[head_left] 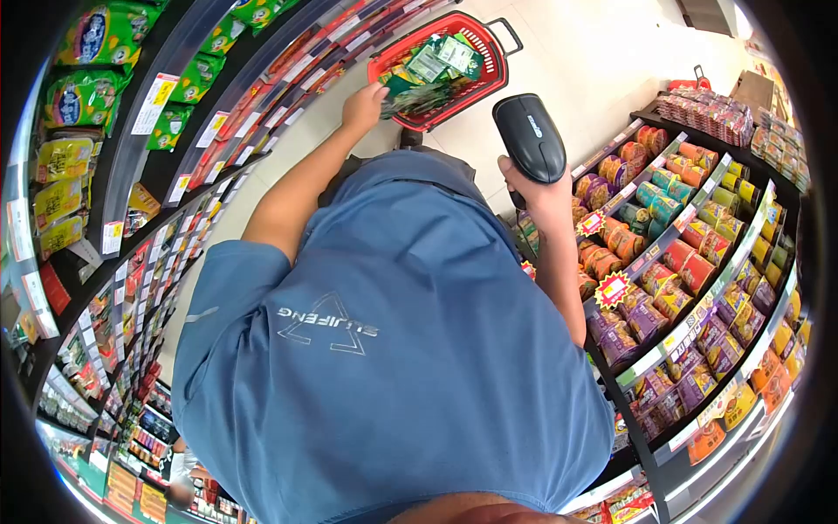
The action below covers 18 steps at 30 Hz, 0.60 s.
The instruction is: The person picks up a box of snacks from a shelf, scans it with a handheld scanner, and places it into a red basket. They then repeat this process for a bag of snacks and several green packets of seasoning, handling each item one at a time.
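Observation:
My left hand point(365, 106) is at the near left corner of a red shopping basket point(501, 74), its fingers closed on the edge of a dark green packet point(419, 98). Several green and yellow packets lie in the basket, one with a pale label point(456, 54) facing up. In my right hand point(543, 194) is a black handheld barcode scanner point(530, 140), raised beside my body with its rounded top towards me. My fingers wrap its handle, which is mostly hidden under the head.
Shelves of green snack bags point(92, 100) with price tags stand close on my left. On my right is a tiered shelf of cup noodles point(681, 262). A second red basket point(694, 80) sits farther off at the right. Pale floor tiles point(567, 52) run ahead.

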Motion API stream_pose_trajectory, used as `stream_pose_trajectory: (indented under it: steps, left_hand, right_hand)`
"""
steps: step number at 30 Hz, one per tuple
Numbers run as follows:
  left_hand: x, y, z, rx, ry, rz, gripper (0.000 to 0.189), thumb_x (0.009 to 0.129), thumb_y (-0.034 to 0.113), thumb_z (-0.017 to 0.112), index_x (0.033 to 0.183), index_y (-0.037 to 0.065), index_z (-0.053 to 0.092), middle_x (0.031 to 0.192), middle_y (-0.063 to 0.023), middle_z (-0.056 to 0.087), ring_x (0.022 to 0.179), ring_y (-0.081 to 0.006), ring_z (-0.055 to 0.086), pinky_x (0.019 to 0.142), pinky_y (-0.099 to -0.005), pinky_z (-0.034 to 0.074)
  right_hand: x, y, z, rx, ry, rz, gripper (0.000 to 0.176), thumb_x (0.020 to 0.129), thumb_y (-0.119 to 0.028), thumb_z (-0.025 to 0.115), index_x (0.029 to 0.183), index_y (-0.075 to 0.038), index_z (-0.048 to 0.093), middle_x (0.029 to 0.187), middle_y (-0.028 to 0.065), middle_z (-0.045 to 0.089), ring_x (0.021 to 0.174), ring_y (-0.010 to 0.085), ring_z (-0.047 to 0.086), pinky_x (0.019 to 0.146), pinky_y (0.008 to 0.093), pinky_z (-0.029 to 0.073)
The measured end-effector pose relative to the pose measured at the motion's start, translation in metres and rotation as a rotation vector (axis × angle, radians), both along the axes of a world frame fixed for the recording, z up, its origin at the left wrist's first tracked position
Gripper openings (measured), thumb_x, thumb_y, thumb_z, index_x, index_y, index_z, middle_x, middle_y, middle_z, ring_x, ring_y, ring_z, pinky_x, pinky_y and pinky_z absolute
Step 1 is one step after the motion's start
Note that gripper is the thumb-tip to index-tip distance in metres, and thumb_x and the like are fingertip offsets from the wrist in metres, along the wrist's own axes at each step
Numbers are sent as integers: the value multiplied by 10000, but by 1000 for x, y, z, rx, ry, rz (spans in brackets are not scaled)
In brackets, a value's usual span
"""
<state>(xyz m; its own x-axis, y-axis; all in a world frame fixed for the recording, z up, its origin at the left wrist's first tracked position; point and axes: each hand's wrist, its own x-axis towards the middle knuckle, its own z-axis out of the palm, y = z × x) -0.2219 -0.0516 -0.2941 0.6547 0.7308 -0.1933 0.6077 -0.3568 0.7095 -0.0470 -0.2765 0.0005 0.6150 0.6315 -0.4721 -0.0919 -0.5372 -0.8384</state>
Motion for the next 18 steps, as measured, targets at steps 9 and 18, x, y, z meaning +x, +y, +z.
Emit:
stream_pose_trajectory:
  steps: [9, 18]
  left_hand:
    - [39, -27, -21, -307, 106, -439, 265, 893, 356, 610, 1009, 137, 704, 939, -106, 708, 903, -294, 672, 771, -423, 510]
    - [-76, -25, -10, -321, 182, -96, 290, 903, 367, 604, 1027, 120, 694, 948, -120, 707, 893, -307, 673, 779, -411, 517]
  right_hand:
    - [22, 0, -10, 15, 70, 56, 193, 773, -128, 788, 883, -7, 686, 734, 6, 659, 654, 81, 573, 603, 261, 459]
    - [22, 29, -23, -24, 97, 262, 218, 764, -127, 793, 904, -2, 682, 749, 18, 665, 666, 80, 578, 615, 269, 471]
